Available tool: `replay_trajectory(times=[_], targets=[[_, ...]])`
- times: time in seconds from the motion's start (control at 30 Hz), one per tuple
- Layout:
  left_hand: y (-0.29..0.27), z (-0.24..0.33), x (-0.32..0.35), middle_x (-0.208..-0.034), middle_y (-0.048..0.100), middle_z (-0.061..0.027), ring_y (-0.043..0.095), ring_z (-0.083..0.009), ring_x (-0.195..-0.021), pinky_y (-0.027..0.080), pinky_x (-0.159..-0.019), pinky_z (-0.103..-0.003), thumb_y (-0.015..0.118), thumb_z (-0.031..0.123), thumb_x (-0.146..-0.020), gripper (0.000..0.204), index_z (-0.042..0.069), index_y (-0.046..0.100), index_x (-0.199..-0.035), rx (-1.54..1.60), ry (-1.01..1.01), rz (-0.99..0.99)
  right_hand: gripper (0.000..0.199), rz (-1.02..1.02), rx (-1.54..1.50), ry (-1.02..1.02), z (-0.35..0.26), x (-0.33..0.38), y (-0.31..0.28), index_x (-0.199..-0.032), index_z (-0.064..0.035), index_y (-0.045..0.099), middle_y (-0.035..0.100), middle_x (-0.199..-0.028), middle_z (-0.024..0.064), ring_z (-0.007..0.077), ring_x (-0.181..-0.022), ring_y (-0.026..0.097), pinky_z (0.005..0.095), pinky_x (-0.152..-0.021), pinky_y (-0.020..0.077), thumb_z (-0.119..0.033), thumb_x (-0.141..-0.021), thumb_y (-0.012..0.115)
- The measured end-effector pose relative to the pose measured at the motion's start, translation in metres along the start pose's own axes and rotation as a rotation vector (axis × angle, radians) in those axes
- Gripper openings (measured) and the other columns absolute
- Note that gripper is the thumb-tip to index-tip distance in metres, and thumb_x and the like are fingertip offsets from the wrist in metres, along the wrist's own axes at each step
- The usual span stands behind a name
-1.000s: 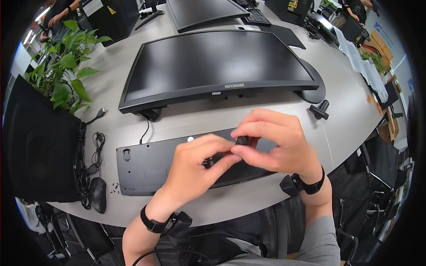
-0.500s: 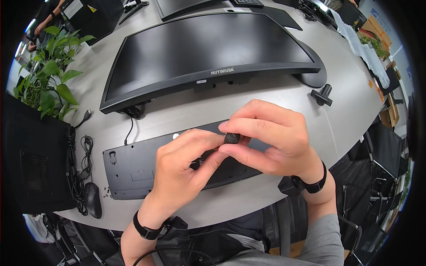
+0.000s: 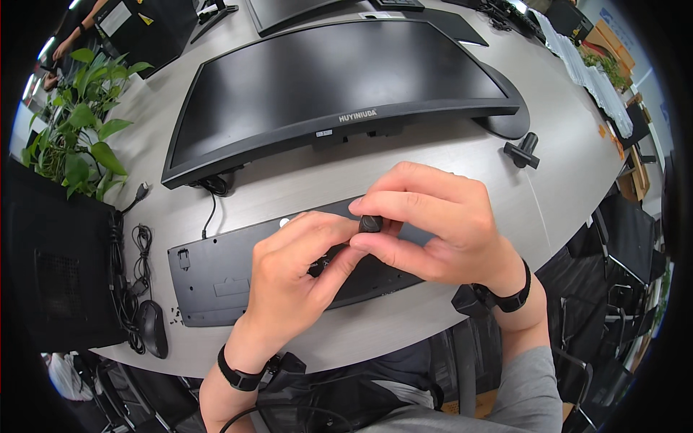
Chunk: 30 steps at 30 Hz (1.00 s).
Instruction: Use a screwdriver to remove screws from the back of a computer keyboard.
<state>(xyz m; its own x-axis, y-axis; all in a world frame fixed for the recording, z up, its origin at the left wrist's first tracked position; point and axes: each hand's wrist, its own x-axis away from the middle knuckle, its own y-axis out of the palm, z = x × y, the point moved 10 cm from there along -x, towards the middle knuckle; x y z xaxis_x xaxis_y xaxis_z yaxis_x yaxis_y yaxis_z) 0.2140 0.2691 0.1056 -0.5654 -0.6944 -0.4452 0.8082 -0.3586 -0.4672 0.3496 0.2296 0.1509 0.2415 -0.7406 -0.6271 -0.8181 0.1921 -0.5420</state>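
A small black knob-like piece (image 3: 371,224) is pinched in both hands above the keyboard; its exact kind I cannot make out. My right hand (image 3: 440,224) closes on it from the right with thumb and fingers. From the left, the thumb and index finger of my left hand (image 3: 296,260) meet at its edge, fingertips partly hidden. Beneath them the black keyboard (image 3: 216,263) lies upside down, its underside with screw holes and a fold-out foot facing up. My hands cover its middle. A cable (image 3: 210,216) runs from its far edge.
Behind the keyboard stands a large monitor (image 3: 325,79), tilted back. At left are a black mouse (image 3: 151,328), bundled cables (image 3: 141,263), a black computer case (image 3: 50,252) and a leafy plant (image 3: 86,130). Tiny dark bits (image 3: 177,315) lie beside the keyboard. A black T-shaped part (image 3: 522,151) sits at right.
Both hands keep their pinch on the black piece. The view has shifted slightly, and the hands with the piece appear a little farther left.
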Motion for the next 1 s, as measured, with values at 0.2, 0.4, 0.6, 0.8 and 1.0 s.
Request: replay_trajectory(times=[0.2, 0.4, 0.6, 0.8, 1.0], targets=[[-0.001, 0.002, -0.001, -0.098, 0.077, -0.0081, 0.074, -0.0232, -0.084, 0.059, -0.070, -0.033, 0.086, 0.003, -0.089, 0.016, 0.003, 0.078, -0.103, -0.029, 0.016, -0.019, 0.037, -0.020, 0.013, -0.027, -0.001, -0.001, 0.000, -0.112, 0.0007, 0.079, 0.073, -0.096, 0.0111, 0.0188, -0.072, 0.070, 0.0286, -0.060, 0.0574, 0.002, -0.077, 0.090], [0.000, 0.001, -0.001, -0.098, 0.077, -0.0084, 0.074, -0.0233, -0.083, 0.059, -0.070, -0.033, 0.086, 0.004, -0.089, 0.016, 0.003, 0.078, -0.103, -0.011, 0.015, -0.008, 0.034, -0.003, 0.015, -0.041, -0.001, -0.001, 0.000, -0.112, -0.0012, 0.078, 0.072, -0.096, 0.0098, 0.0203, -0.072, 0.068, 0.0307, -0.060, 0.0550, -0.004, -0.080, 0.090], [0.000, -0.003, 0.000, -0.098, 0.078, -0.0085, 0.076, -0.0231, -0.083, 0.060, -0.072, -0.032, 0.086, 0.006, -0.090, 0.016, 0.003, 0.078, -0.103, -0.023, -0.019, -0.035, 0.038, -0.040, -0.039, -0.047, 0.000, -0.001, 0.003, -0.118, -0.0006, 0.079, 0.074, -0.100, 0.0119, 0.0239, -0.077, 0.069, 0.0329, -0.064, 0.0561, -0.003, -0.081, 0.089], [0.003, -0.006, 0.000, -0.099, 0.079, -0.0076, 0.078, -0.0220, -0.085, 0.061, -0.074, -0.032, 0.088, 0.008, -0.089, 0.016, 0.004, 0.079, -0.102, 0.021, -0.020, -0.010, 0.039, -0.071, -0.059, -0.022, -0.001, 0.000, 0.004, -0.122, -0.0001, 0.078, 0.073, -0.102, 0.0129, 0.0251, -0.078, 0.069, 0.0331, -0.065, 0.0547, 0.000, -0.084, 0.086], [0.005, -0.010, 0.001, -0.096, 0.079, -0.0071, 0.078, -0.0209, -0.084, 0.061, -0.073, -0.031, 0.088, 0.008, -0.088, 0.015, 0.004, 0.079, -0.100, 0.055, -0.050, 0.001, 0.040, -0.111, -0.081, -0.044, -0.004, -0.001, 0.006, -0.125, 0.0021, 0.076, 0.071, -0.104, 0.0137, 0.0263, -0.081, 0.069, 0.0340, -0.067, 0.0548, 0.002, -0.086, 0.082]])
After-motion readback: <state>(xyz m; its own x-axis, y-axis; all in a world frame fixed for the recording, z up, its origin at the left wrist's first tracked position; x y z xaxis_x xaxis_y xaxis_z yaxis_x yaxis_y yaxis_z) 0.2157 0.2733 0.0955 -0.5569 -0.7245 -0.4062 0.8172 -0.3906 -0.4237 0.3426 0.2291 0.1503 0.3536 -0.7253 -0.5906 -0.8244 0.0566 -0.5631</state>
